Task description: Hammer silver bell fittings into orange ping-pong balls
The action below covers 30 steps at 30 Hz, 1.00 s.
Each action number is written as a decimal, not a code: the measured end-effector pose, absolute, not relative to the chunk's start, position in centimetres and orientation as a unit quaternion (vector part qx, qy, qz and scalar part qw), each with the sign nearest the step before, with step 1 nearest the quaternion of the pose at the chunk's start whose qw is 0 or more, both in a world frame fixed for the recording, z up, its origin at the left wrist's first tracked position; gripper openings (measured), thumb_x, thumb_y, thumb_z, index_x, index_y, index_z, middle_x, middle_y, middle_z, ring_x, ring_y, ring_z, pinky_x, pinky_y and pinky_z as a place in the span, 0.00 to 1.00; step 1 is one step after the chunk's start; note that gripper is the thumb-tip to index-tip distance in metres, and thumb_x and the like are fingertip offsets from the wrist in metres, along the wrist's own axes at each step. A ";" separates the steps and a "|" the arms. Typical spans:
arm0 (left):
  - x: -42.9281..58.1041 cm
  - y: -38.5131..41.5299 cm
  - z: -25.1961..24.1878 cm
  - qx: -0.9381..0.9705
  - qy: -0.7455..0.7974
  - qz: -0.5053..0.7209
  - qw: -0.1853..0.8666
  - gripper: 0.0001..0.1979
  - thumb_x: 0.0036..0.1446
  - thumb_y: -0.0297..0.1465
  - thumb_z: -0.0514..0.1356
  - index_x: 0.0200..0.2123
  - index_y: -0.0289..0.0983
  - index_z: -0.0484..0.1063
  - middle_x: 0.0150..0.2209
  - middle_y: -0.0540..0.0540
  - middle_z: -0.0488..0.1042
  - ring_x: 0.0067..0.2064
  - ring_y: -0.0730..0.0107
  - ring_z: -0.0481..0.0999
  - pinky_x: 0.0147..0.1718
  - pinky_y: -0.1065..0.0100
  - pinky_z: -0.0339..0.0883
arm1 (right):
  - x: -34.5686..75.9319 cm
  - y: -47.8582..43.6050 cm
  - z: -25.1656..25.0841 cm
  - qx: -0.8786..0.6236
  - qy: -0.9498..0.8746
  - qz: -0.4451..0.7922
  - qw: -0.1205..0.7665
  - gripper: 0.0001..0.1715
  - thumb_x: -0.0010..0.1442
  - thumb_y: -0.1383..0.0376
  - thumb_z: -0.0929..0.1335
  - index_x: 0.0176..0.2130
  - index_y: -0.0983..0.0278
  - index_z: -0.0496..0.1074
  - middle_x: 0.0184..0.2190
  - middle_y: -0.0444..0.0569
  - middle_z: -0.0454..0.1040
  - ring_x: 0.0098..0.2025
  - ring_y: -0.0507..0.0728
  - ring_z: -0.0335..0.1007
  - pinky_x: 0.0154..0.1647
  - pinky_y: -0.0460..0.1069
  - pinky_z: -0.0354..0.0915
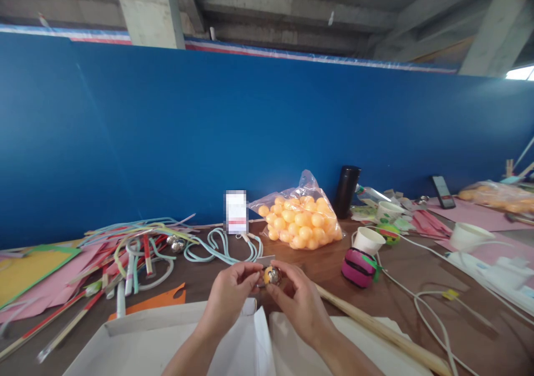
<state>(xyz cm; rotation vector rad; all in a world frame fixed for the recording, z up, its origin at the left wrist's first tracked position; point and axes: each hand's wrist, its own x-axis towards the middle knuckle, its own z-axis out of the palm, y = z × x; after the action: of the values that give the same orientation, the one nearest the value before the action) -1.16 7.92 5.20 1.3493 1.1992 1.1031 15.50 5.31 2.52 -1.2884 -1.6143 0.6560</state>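
Observation:
Both of my hands meet over the table's near middle. My left hand [231,292] and my right hand [298,298] pinch one small orange ball [271,276] between their fingertips; part of the ball looks shiny and silver. A thin strip of tape or paper [264,260] pokes up just behind the ball. Below my wrists lies a white shallow box [137,337]. Behind my hands sits a clear plastic bag of orange balls [300,220].
Coloured straws and sticks [129,253] and paper sheets [29,270] lie at left, with a silver bell [177,244]. A wooden stick [375,326], pink pouch [357,267], paper cups [367,240], black flask [347,191] and white cables [429,309] sit at right.

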 end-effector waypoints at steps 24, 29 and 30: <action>-1.1 6.9 5.6 0.645 0.511 0.430 0.372 0.09 0.52 0.32 0.57 0.31 0.41 0.78 0.29 0.49 0.79 0.32 0.66 0.77 0.33 0.69 0.70 | 15.4 5.3 3.3 -0.540 -0.639 0.282 0.470 0.23 0.55 0.64 0.69 0.51 0.55 0.70 0.47 0.47 0.73 0.43 0.58 0.71 0.40 0.51 0.68; -1.1 6.9 5.4 0.660 0.500 0.439 0.350 0.09 0.52 0.30 0.57 0.32 0.42 0.78 0.33 0.49 0.79 0.35 0.66 0.77 0.36 0.70 0.69 | 15.4 5.3 3.3 -0.541 -0.641 0.280 0.467 0.22 0.55 0.64 0.68 0.51 0.55 0.70 0.46 0.47 0.73 0.40 0.58 0.71 0.39 0.51 0.68; -1.0 6.9 5.3 0.664 0.497 0.442 0.342 0.09 0.52 0.30 0.57 0.32 0.42 0.78 0.34 0.48 0.79 0.36 0.65 0.77 0.37 0.70 0.69 | 15.4 5.3 3.3 -0.540 -0.641 0.280 0.468 0.22 0.55 0.64 0.68 0.51 0.55 0.71 0.46 0.47 0.73 0.40 0.58 0.71 0.39 0.51 0.68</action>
<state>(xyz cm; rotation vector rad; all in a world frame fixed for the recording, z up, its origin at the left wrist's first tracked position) -1.04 6.91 5.34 1.7264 1.2915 1.1478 15.38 5.27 3.28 -1.3245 -1.5721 0.6872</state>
